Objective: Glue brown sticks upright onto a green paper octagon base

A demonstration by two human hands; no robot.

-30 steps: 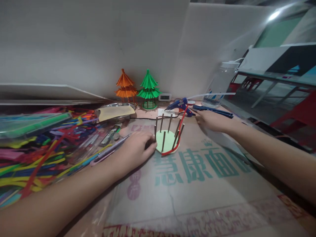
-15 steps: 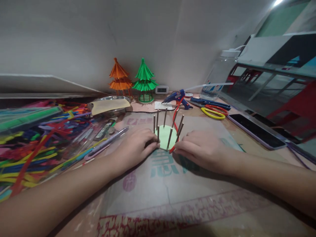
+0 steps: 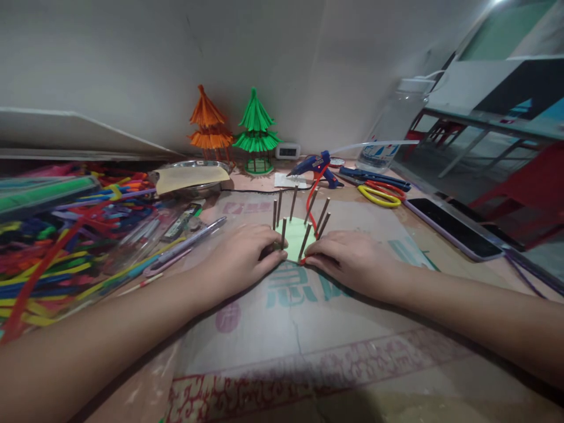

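Observation:
A pale green round base (image 3: pixel 296 238) lies on the plastic-covered table, with several thin brown sticks (image 3: pixel 305 241) standing up around its rim, some leaning. My left hand (image 3: pixel 252 249) grips the left edge of this base, thumb and fingers closed beside a front stick. At the right front edge my right hand (image 3: pixel 341 252) pinches a red pipe cleaner (image 3: pixel 312 202). The pipe cleaner runs up behind the right-hand sticks towards the glue gun, and its short end shows at the front of the base. My right fingertips partly hide it.
Behind stand an orange pipe-cleaner tower (image 3: pixel 210 126), a green one (image 3: pixel 257 135) and a blue glue gun (image 3: pixel 314 165). Scissors (image 3: pixel 379 195) and a phone (image 3: pixel 453 228) lie right. Colourful pipe cleaners (image 3: pixel 48 252), a pen (image 3: pixel 194 239) and a metal dish (image 3: pixel 200 187) are left.
My right hand has shifted slightly left along the front edge of the base, with the red pipe cleaner now closer to the rim. My left hand keeps its grip. The camera view has tilted slightly.

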